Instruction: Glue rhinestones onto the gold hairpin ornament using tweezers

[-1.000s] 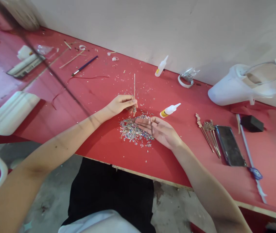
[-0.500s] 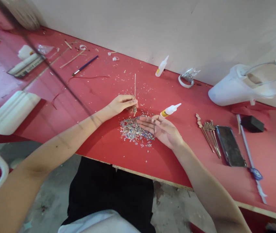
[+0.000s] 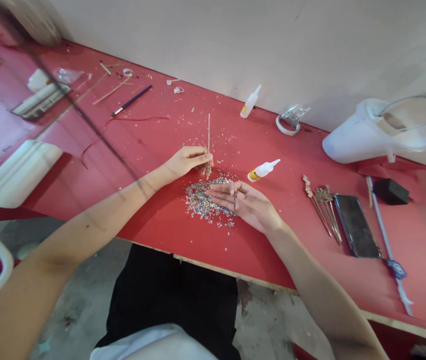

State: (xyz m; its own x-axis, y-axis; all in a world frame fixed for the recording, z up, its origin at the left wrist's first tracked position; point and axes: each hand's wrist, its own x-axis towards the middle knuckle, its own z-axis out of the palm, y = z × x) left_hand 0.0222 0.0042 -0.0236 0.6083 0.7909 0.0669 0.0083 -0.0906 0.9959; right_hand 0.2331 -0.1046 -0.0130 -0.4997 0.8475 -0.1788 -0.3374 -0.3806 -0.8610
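Note:
Pinched in my left hand is a thin metallic stick, upright, with a glittery lower end just above the pile. My right hand is palm up over the right side of the pile of small shiny chips. Its thumb and index finger pinch a thin dark tool, and the other fingers are stretched out to the left. The tool's exact shape is too small to tell. Behind my right hand a white glue bottle with a yellow label lies on the red table.
Several ornamented sticks and a phone lie at the right, near a black block and a white jug. A second glue bottle stands near the wall. A blue brush and a white device are at the left.
My right hand has moved slightly left and down over the chips, with the thin tool still pinched. My left hand and the stick look almost unmoved.

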